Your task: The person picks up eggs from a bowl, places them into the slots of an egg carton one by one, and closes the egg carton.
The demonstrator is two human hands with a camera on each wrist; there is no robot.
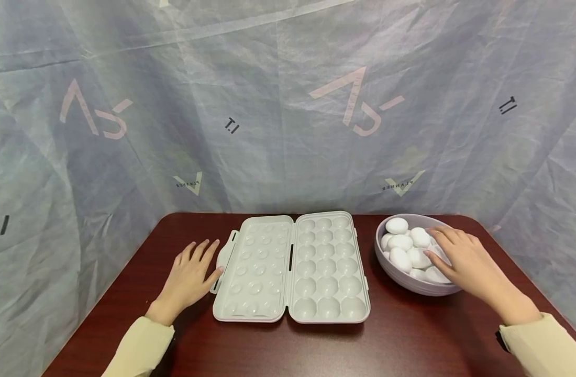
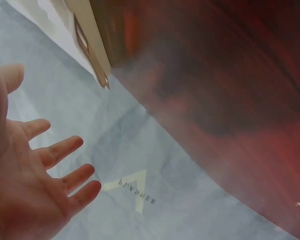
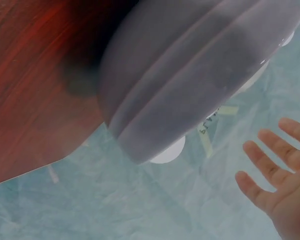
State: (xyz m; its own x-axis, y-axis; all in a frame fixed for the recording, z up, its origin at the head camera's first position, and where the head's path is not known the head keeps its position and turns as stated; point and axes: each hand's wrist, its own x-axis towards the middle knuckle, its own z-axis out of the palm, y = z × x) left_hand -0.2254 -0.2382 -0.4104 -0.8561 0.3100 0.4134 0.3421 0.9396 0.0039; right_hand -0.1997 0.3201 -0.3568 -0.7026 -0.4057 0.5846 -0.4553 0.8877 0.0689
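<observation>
An egg carton (image 1: 290, 314) of pale plastic lies unfolded on the table, its lid half at left and its half with rounded cups at right. Beside its left edge, near the latch flap, is my left hand (image 1: 189, 280), fingers spread and holding nothing; whether the thumb touches the flap I cannot tell. To the right stands a grey-purple bowl (image 3: 190, 75) heaped with white eggs (image 1: 400, 243). Over the bowl's right side hovers my right hand (image 1: 472, 267), its fingers loosely extended above the eggs and gripping none. In the right wrist view the right palm faces the bowl with a gap between.
A dark red wooden table (image 1: 325, 351) carries the carton and the bowl. Behind it and at both sides hangs a grey fabric sheet (image 1: 269, 157) printed with logos. The table's far edge runs just behind the carton and the bowl.
</observation>
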